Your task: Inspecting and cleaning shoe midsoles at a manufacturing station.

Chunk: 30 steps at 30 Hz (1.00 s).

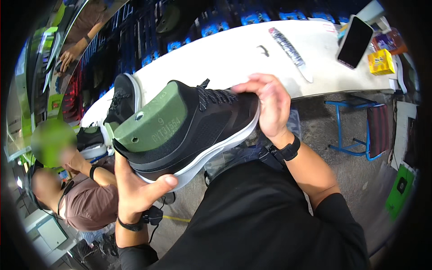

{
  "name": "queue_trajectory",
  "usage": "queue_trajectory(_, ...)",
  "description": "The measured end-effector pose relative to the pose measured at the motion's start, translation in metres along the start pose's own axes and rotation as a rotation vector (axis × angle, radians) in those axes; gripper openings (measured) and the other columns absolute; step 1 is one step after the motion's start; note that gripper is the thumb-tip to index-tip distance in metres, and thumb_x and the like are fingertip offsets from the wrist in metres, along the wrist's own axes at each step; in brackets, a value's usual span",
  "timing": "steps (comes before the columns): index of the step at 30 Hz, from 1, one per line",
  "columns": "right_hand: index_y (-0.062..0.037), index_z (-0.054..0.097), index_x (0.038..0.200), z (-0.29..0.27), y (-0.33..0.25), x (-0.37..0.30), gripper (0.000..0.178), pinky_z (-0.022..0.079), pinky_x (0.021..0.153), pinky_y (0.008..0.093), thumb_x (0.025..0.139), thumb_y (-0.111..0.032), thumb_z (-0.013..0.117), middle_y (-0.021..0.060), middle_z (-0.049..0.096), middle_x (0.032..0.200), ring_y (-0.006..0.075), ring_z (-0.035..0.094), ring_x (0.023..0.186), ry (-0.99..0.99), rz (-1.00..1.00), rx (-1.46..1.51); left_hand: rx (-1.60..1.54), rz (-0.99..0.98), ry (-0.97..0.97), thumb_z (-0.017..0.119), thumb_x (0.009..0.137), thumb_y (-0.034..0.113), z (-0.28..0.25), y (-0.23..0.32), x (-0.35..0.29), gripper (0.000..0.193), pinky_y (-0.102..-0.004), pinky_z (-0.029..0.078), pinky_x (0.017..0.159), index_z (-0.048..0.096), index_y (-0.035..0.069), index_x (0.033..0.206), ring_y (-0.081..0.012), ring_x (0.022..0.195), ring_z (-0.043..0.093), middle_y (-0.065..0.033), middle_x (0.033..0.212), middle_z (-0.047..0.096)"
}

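Holding black shoe [220, 120] up at near edge of counter [227, 54], heel toward counter's left, toe toward its right. Not making out exact height relative to counter. Carrying green last [157, 123] inside the shoe, filling the collar; running laces across the top, showing white sole on the side away from counter.

Grip, left hand [137, 192]: gripping heel end from underneath, laying thumb along sole. Grip, right hand [273, 108]: bending fingers over toe, blurring a bit; not able to tell clamping from light touching.

Likely sitting in a handling or checking step, probably working on toe area with right while supporting weight at heel with left. Next move probably calling for steady left support, plus either firming up right grip for turning or clearing right fingers for viewing the toe.

Also seeing, at counter's left end: second black shoe [122, 100]. On counter, right of middle: long thin tool [290, 51], small dark curved piece [263, 50]. At counter's right end: phone [355, 42], yellow box [381, 62]. Below counter's right part: blue-framed stool [377, 128]. Beyond counter's left end: co-worker [92, 204].
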State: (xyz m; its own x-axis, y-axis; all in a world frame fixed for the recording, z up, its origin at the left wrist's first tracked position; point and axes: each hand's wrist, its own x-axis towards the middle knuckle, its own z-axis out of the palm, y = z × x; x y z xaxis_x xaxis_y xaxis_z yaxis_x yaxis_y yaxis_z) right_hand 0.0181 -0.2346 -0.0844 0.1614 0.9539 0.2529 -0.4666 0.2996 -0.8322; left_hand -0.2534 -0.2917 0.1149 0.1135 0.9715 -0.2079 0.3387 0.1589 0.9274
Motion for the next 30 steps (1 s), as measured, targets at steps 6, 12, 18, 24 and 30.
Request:
queue_trajectory(6, 0.0069, 0.036, 0.16, -0.041, -0.117, -0.026, 0.14, 0.036, 0.127, 0.0495, 0.061, -0.07, 0.099, 0.027, 0.057, 0.154, 0.0368, 0.054, 0.146, -0.372, -0.088, -0.262, -0.111, 0.166, -0.14, 0.099, 0.075, 0.055, 0.038, 0.041, 0.008, 0.114, -0.0419, 0.058, 0.104, 0.046, -0.009, 0.152, -0.0306, 0.125, 0.07, -0.0223, 0.139, 0.065)
queue_trajectory(12, 0.0008, 0.018, 0.167, -0.09, -0.199, -0.108, 0.156, 0.042, 0.121, 0.0446, 0.05, -0.037, 0.113, 0.0208, 0.048, 0.159, 0.0322, 0.053, 0.145, 0.003, 0.285, -0.268, 0.086, 0.514, -0.326, 0.079, 0.1, 0.012, 0.15, 0.033, 0.241, 0.048, -0.0322, 0.059, 0.096, 0.06, -0.004, 0.141, -0.0186, 0.114, 0.071, -0.0148, 0.125, 0.073)
queue_trajectory(18, 0.0015, 0.029, 0.165, -0.121, -0.196, -0.135, 0.137, 0.042, 0.12, 0.0437, 0.059, -0.039, 0.105, 0.0164, 0.053, 0.156, 0.0292, 0.055, 0.142, 0.436, 0.34, -0.089, 0.696, 0.475, -0.181, 0.086, 0.081, 0.06, 0.292, 0.007, 0.439, 0.103, -0.0413, 0.051, 0.113, 0.052, -0.009, 0.151, -0.0376, 0.135, 0.064, -0.0291, 0.145, 0.065)
queue_trajectory(24, 0.0019, 0.03, 0.167, -0.126, -0.189, -0.146, 0.124, 0.041, 0.123, 0.0475, 0.079, -0.064, 0.087, 0.0183, 0.048, 0.164, 0.0322, 0.052, 0.148, 0.465, 0.384, -0.241, 0.545, 0.367, -0.079, 0.08, 0.092, 0.054, 0.329, -0.02, 0.486, 0.069, -0.0464, 0.054, 0.108, 0.071, 0.004, 0.138, -0.0384, 0.128, 0.069, -0.0229, 0.134, 0.073)
queue_trajectory(30, 0.003, 0.039, 0.162, -0.142, -0.164, -0.129, 0.104, 0.048, 0.118, 0.0476, 0.082, -0.051, 0.078, 0.0201, 0.055, 0.158, 0.035, 0.059, 0.141, 0.467, 0.239, -0.086, -0.106, 0.093, -0.165, 0.078, 0.095, 0.043, 0.222, 0.021, 0.422, 0.051, -0.0428, 0.065, 0.082, 0.073, 0.003, 0.126, -0.0249, 0.104, 0.076, -0.0119, 0.12, 0.078)
